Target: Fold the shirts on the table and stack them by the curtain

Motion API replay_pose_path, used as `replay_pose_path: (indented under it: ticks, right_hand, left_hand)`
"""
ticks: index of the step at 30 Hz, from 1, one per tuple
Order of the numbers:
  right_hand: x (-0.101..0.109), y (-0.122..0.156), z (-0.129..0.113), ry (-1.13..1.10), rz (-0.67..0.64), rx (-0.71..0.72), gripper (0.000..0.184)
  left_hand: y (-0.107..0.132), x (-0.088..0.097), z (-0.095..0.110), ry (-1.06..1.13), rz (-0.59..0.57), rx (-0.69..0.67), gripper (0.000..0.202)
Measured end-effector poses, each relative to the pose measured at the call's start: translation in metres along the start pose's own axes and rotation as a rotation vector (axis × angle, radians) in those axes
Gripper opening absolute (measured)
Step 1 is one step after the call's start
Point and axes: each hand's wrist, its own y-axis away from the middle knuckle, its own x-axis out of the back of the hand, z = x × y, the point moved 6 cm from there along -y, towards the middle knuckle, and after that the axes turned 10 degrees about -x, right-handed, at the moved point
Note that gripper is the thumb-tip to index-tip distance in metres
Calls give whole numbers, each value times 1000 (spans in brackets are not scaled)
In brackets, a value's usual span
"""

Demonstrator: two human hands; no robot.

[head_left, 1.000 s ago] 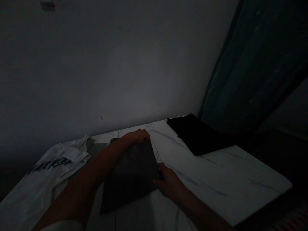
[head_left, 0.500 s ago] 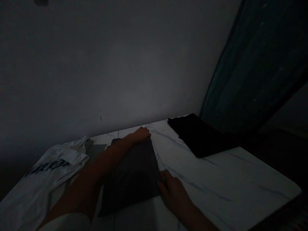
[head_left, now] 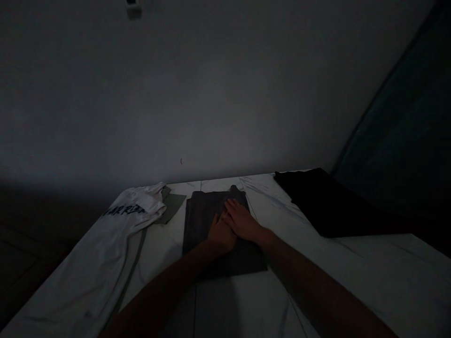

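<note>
A dark grey folded cloth (head_left: 202, 213), likely a garment, lies flat on the marble-patterned table in front of me. My left hand (head_left: 221, 234) rests on the middle of it, fingers stretched forward. Right beside it, my right hand (head_left: 242, 219) lies flat on the cloth with its fingers pointing up and left, touching the left hand's fingers. Neither hand grips anything. The cloth's far right corner bunches up slightly, and its near part is partly hidden by my forearms.
To the left, a white shirt (head_left: 105, 253) with dark lettering is spread over a grey-green cloth (head_left: 174, 206). A black cloth (head_left: 324, 202) lies at the right on the white marble-patterned table (head_left: 380, 267). Behind stands a grey wall (head_left: 218, 94); a dark green curtain (head_left: 408, 126) hangs at right.
Both hands have left the grey cloth's right edge and come together flat on its middle. The cloth now looks smaller and more compact. The view has turned left.
</note>
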Motion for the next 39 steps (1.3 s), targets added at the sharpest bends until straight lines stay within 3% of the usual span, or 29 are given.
replay_pose_path:
  ticks: [3, 6, 11, 15, 17, 21, 24, 31, 35, 39]
  right_hand:
    - [-21, -25, 25, 77, -102, -111, 62]
    - [-22, -30, 43, 131, -85, -120, 63]
    - [6, -48, 49, 139, 29, -182, 65]
    - [25, -65, 62, 167, 81, -403, 62]
    - [26, -71, 69, 173, 75, -465, 59]
    - [19, -88, 70, 155, 83, -388, 36]
    - [13, -107, 71, 109, 89, -358, 25]
    - [21, -156, 89, 41, 174, -455, 31]
    - [28, -170, 87, 25, 202, -383, 36]
    - [32, -167, 82, 0, 247, -313, 37]
  left_hand:
    - [12, 4, -10, 47, 39, 53, 62]
    - [26, 12, -40, 54, 79, 117, 61]
    - [25, 38, -119, -8, 186, 405, 58]
    - [11, 49, -160, 5, 220, 547, 54]
    - [5, 51, -169, 10, 240, 564, 49]
    - [-10, 50, -178, 63, 298, 532, 30]
    - [-26, 51, -189, 89, 335, 530, 28]
    - [-68, 67, -228, 104, 385, 582, 23]
    - [-79, 80, -233, 99, 452, 548, 26]
    - [-78, 84, -235, 278, 522, 505, 24]
